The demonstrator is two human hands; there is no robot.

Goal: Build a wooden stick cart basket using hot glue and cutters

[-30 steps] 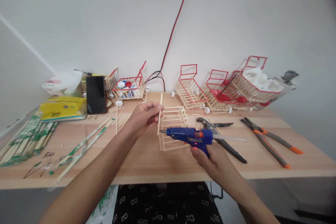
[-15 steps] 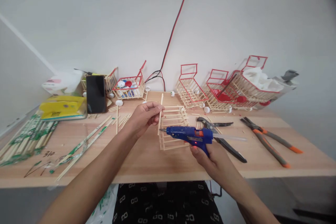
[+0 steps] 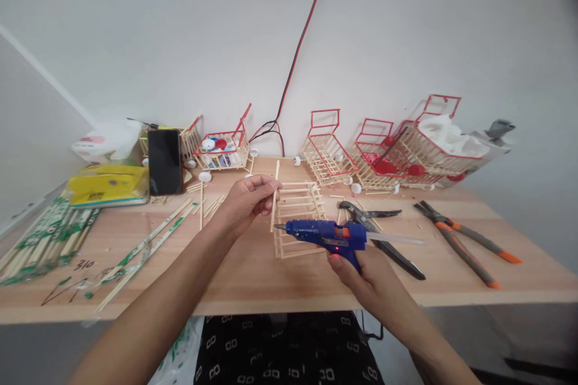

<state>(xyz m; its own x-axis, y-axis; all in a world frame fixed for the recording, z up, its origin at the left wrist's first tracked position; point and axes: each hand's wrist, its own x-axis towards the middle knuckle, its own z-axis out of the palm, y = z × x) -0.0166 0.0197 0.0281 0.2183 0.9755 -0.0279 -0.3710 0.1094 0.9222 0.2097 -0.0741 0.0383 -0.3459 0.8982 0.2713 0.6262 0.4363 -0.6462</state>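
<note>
Between the thumb and fingers of my left hand (image 3: 253,197) is a thin wooden stick (image 3: 273,216), held nearly upright. My right hand (image 3: 361,271) grips a blue hot glue gun (image 3: 320,231) by its handle, with a clear glue stick (image 3: 397,239) jutting from the back. The gun's nozzle points left, close to the stick's lower end; I cannot tell whether they touch. Behind the gun a small frame of wooden sticks (image 3: 298,251) rests on the table, partly hidden by the gun.
Miniature stick carts with red rims (image 3: 332,159) line the wall. Diagonal-cutting pliers (image 3: 469,246) and black-handled cutters (image 3: 400,258) lie to the right. A phone (image 3: 165,162), a yellow packet (image 3: 108,185) and bundled sticks (image 3: 49,234) occupy the left of the wooden table (image 3: 253,298).
The glue gun has dipped very slightly, its nozzle now a little lower against the stick. My left hand has hardly moved.
</note>
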